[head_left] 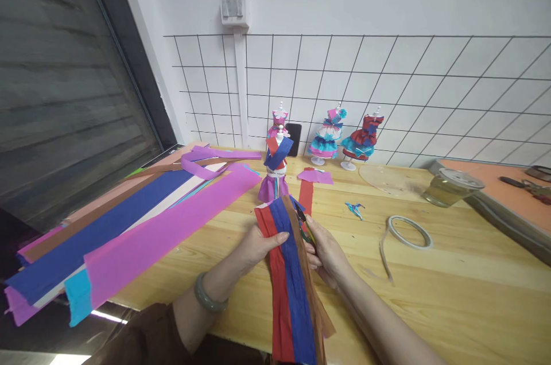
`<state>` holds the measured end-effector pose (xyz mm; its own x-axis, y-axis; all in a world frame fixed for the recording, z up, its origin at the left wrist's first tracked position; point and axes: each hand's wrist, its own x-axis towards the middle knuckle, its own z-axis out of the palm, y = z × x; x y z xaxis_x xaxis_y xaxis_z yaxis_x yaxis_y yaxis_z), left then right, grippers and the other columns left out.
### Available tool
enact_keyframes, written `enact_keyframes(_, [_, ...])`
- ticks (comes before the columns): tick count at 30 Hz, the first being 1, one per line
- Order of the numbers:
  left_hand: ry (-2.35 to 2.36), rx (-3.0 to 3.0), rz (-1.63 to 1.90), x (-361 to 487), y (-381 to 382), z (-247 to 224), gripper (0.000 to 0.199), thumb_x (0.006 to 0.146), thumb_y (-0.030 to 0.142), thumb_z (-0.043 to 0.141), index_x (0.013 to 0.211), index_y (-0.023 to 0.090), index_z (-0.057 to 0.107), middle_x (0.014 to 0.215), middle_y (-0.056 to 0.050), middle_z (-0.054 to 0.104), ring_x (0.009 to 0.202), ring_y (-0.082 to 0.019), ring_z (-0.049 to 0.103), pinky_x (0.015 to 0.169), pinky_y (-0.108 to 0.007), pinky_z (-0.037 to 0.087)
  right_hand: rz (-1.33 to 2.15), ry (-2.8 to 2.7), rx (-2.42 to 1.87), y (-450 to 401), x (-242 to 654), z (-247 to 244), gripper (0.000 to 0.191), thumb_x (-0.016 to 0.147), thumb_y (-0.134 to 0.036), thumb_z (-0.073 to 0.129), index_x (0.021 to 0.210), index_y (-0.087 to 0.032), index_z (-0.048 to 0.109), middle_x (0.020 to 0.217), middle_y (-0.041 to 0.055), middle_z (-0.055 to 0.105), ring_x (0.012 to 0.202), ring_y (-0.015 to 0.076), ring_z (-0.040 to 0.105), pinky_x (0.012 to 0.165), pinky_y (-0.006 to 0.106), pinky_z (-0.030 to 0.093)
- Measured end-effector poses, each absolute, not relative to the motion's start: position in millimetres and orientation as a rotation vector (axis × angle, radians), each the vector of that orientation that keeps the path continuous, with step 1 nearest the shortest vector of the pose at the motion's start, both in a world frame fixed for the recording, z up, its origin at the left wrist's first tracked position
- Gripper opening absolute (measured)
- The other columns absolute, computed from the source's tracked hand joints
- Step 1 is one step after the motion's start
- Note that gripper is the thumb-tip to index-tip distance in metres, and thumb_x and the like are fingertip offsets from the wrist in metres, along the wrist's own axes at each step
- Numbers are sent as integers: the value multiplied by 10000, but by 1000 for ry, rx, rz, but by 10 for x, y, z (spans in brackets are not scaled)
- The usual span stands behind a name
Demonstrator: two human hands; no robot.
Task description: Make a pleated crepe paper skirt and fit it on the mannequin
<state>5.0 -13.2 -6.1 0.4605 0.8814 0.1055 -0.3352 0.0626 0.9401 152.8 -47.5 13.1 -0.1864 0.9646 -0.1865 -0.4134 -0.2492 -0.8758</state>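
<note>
Red, blue and brown crepe paper strips (289, 284) hang down layered in my left hand (258, 245), its thumb lying across the red and blue ones. My right hand (325, 250) is closed around small scissors (306, 232) with dark blades and a yellow-green handle, at the brown strip's right edge near the top. Just beyond the strips stands a small mannequin (278, 164) in a crossed red and blue top and a purple skirt. Behind it to the right, a red strip (306, 195) lies on the table with a pink piece (316, 176) over it.
Long crepe paper sheets (172, 221) in pink, blue and brown cover the left side. Dressed mannequins (326, 138) and a phone (294, 140) stand at the back. To the right are a tape roll (408, 233), blue scraps (355, 210) and a lidded cup (450, 188).
</note>
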Motion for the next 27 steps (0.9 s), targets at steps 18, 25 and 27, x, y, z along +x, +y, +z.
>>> enact_keyframes(18, [622,1181,979,32,-146,-36,402,664,240,670,1037,129,568,1029,-110,632,919,-233,588,826,-367,455,1657,-859,-914,-454,1545,106,327,798,-488,460,1011,-242,481,443,-115,242,321,15,116,302,118,124])
enact_keyframes(25, [615,972,1008,72,-152,23,404,692,316,641,1041,124,572,1015,-116,640,931,-243,593,877,-399,422,1676,-852,-874,-451,1550,103,334,788,-505,464,990,-239,475,436,-118,241,312,18,113,303,118,121])
enact_keyframes(27, [616,908,1025,77,-148,40,409,690,334,641,1039,132,576,1019,-108,641,949,-242,589,899,-390,409,1678,-859,-869,-449,1548,111,333,786,-504,465,987,-239,480,429,-120,234,313,19,107,301,119,124])
